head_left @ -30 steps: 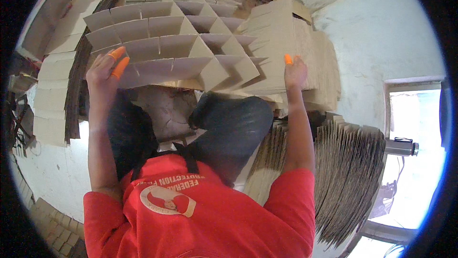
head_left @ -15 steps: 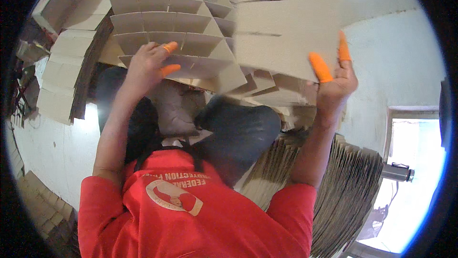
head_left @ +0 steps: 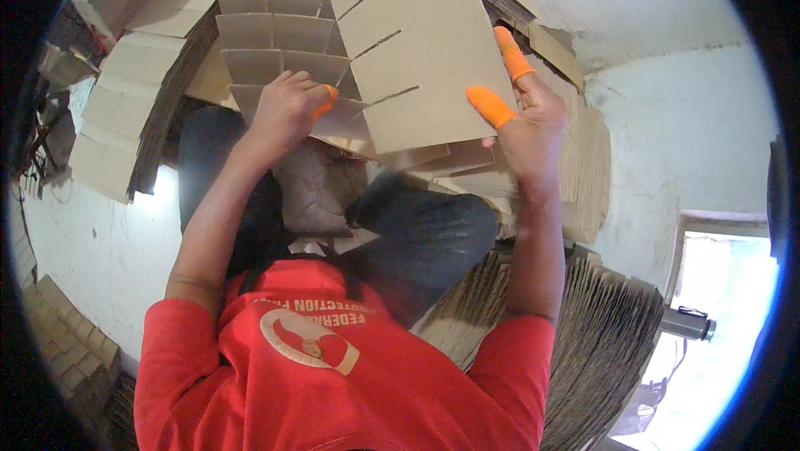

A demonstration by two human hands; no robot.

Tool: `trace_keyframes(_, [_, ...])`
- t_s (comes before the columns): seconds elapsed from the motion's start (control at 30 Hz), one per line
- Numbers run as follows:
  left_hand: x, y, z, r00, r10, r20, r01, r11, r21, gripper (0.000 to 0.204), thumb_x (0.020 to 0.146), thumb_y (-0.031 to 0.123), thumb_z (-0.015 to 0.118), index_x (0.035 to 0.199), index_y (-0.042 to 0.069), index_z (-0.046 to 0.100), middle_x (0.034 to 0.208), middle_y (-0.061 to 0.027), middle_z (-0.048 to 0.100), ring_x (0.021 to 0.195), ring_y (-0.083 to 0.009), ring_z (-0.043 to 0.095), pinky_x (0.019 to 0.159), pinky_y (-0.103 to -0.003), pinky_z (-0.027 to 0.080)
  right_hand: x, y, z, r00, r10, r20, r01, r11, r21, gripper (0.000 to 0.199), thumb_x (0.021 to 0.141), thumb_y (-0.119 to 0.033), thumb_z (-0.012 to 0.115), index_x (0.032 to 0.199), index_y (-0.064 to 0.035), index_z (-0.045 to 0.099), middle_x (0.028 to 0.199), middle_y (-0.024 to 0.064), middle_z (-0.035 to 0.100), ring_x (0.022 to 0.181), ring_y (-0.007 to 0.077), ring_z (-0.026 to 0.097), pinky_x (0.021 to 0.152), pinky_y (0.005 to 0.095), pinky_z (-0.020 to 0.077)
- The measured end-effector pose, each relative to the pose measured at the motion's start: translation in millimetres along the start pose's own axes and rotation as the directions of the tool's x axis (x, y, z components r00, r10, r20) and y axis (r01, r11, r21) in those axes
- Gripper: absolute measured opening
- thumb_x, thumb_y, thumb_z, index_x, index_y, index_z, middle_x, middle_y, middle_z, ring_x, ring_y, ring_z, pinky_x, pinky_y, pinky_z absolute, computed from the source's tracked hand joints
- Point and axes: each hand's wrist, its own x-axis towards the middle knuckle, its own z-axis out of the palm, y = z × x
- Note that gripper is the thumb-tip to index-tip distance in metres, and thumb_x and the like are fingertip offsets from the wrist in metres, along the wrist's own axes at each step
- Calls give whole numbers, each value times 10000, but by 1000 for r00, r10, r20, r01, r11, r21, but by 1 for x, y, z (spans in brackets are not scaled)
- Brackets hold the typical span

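My right hand point(head_left: 537, 130) grips a large slotted cardboard sheet point(head_left: 425, 42) by its right edge, the orange-covered thumb on the near face. Three cuts run in from the sheet's left side. The sheet stands tilted against the right side of a cardboard divider grid point(head_left: 283, 30), whose upright panels cross each other. At the grid's nearest panel, my left hand point(head_left: 292, 109) is closed, its fingers curled round the panel's edge. An orange finger cover shows there; the fingertips are partly hidden. The sheet hides the grid's right part.
Stacked cardboard strips point(head_left: 125, 109) stand at the left. More cardboard pieces point(head_left: 587, 167) lie behind my right hand, and a large row of cardboard sheets point(head_left: 600, 343) fills the lower right. My bent knees point(head_left: 433, 222) are just below the grid. A bright doorway point(head_left: 725, 309) is at the right.
My right hand has brought the slotted sheet leftward, tilting it over the grid's right side. My left hand has moved slightly right, and its spread fingers have closed at the near panel.
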Motion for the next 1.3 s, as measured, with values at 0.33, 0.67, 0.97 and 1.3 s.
trace_keyframes(0.33, [4,-3,7,1000,-22,22,23,997,-70,159,666,58,642,820,93,660,711,-71,609,736,-247,584,682,-362,461,14,25,40,970,-143,197,185,959,-215,663,811,-63,713,1405,-255,488,979,71,660,601,69,525,486,235,504])
trace_keyframes(0.67, [6,-8,9,997,-71,44,72,997,-25,180,662,7,623,818,88,659,686,-86,599,738,-269,587,666,-384,458,9,33,67,913,-288,288,360,902,-239,682,818,-95,709,1435,-87,420,729,175,568,604,298,547,579,372,444])
trace_keyframes(0.97, [15,-3,10,998,-13,58,15,999,-31,159,687,44,652,840,84,663,738,-101,630,785,-280,604,697,-387,476,7,82,106,806,-65,588,373,827,-420,399,860,-124,636,1223,-2,523,881,251,650,846,417,641,721,500,519])
trace_keyframes(1.3, [3,5,-15,998,-27,-57,30,998,55,495,704,107,769,1182,93,639,1110,-98,666,1054,-295,590,884,-392,490,-32,195,-51,918,-299,-259,-186,252,-950,309,840,-317,679,1007,-61,633,1026,132,601,910,297,612,711,453,503])
